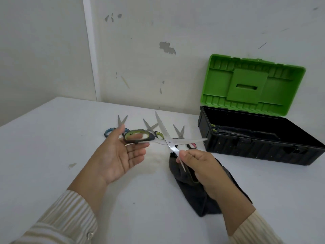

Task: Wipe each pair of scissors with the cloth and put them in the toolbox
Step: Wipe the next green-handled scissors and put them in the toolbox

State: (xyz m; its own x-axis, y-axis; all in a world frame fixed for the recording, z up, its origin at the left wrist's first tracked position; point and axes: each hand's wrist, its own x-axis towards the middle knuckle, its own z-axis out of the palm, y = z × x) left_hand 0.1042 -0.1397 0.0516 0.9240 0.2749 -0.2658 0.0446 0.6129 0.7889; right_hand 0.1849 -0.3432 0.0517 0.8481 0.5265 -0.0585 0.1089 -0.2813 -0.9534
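Note:
A large pair of scissors [162, 127] with a green and black handle is spread wide open above the table. My left hand [119, 155], palm up, holds its handle loop at the fingertips. The other arm of the scissors, just below the pivot, is gripped by my right hand [202, 166], which also presses a dark cloth [193, 196] hanging under it onto the table. The black toolbox [246, 148] stands open at the right with its green lid [249, 85] up. Something with green handles lies inside at its left end.
Three smaller scissors lie on the white table behind my hands: a blue-handled pair [110, 132], a green-handled pair [158, 134] and a red-handled pair [191, 145]. A scuffed white wall rises right behind the table and toolbox.

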